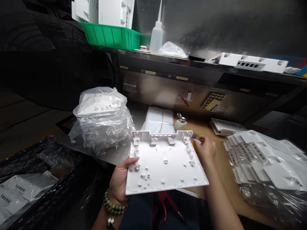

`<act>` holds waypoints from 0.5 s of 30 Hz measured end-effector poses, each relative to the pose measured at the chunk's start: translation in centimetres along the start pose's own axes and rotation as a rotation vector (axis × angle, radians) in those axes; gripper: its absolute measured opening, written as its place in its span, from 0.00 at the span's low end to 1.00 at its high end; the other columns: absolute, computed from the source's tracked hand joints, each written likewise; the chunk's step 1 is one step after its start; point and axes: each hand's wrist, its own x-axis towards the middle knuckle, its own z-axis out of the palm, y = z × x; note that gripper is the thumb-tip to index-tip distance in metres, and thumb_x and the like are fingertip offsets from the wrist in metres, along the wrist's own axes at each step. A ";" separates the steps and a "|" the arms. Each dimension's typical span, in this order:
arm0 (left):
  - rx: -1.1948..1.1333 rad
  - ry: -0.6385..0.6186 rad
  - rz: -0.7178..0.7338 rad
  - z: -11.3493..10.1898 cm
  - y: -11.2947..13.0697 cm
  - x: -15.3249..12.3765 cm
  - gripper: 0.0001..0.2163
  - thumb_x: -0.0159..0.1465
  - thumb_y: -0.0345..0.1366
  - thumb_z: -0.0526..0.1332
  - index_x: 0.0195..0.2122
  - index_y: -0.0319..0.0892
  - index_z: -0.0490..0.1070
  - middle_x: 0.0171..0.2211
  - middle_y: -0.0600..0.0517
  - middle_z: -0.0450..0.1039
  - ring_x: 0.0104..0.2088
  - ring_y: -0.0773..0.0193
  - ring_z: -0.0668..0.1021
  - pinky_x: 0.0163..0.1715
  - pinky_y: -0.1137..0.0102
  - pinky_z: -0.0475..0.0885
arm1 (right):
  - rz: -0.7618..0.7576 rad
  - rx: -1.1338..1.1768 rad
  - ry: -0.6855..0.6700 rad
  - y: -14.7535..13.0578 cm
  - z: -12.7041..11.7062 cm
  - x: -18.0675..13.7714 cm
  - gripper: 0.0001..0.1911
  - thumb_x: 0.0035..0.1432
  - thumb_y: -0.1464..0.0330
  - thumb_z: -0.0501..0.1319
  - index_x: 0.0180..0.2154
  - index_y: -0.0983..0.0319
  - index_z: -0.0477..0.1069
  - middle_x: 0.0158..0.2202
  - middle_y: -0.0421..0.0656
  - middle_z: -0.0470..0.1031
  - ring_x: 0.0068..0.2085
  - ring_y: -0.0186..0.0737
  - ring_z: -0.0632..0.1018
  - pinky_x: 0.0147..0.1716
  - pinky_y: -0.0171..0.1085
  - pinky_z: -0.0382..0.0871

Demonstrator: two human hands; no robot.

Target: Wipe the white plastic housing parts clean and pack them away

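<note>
Holding up the white plastic housing panel [165, 174] with its clip-studded inner face toward me, I have it in front of my body, over the bench's near edge. My left hand [119, 182] grips the panel's left edge, thumb folded over onto the inner face. My right hand [206, 149] is just beside the upper right corner, fingers curled together; I can't make out what they pinch, or whether they touch the panel. Near those fingertips is a grey-and-yellow item [196, 136], too small to name.

I'd judge this to be a handling step at that corner, with the left grip carrying the panel. The next move calls for a steady left wrist and care around the raised clips along the side.

As for room, behind the notched far edge the white wrapped stack [159, 119] and the metal-topped pump bottle [180, 123] sit close, so pushing forward would risk a knock. To the right, a strip of brown bench surface [219, 166] runs between my forearm and the row of white housings [261, 163]. On the left, the plastic-bagged stack [103, 118] stands apart from the panel. Toward me, the near edge hangs free.
</note>
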 end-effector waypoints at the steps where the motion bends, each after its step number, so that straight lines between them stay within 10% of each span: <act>1: 0.000 -0.055 -0.008 0.2 0.1 -0.1 0.32 0.65 0.37 0.64 0.70 0.39 0.60 0.61 0.36 0.74 0.62 0.36 0.73 0.66 0.41 0.60 | -0.008 -0.005 -0.017 0.2 0.1 -0.2 0.26 0.46 0.45 0.66 0.37 0.60 0.75 0.38 0.52 0.80 0.48 0.61 0.72 0.51 0.59 0.65; 7: -0.005 -0.166 0.058 0.6 0.6 -0.3 0.27 0.71 0.43 0.55 0.70 0.41 0.59 0.65 0.37 0.69 0.67 0.38 0.68 0.69 0.43 0.53 | -0.007 0.113 -0.060 -0.7 -6.1 -6.2 0.28 0.56 0.45 0.59 0.43 0.62 0.75 0.46 0.53 0.80 0.45 0.54 0.79 0.48 0.50 0.73; 12: 0.032 -0.145 0.071 -1.0 1.4 -0.8 0.27 0.73 0.44 0.51 0.71 0.41 0.58 0.67 0.38 0.66 0.69 0.39 0.64 0.70 0.42 0.49 | -0.020 0.123 -1.138 0.1 -10.2 -16.8 0.23 0.60 0.47 0.62 0.44 0.55 0.82 0.48 0.46 0.83 0.51 0.54 0.81 0.53 0.41 0.73; 15: 0.067 -0.012 0.173 -4.0 1.4 -1.6 0.26 0.73 0.43 0.49 0.71 0.42 0.58 0.67 0.39 0.67 0.69 0.42 0.65 0.70 0.44 0.48 | 0.082 -0.043 -1.255 2.8 -6.5 -21.7 0.34 0.56 0.41 0.59 0.50 0.59 0.81 0.54 0.52 0.81 0.58 0.62 0.77 0.61 0.49 0.67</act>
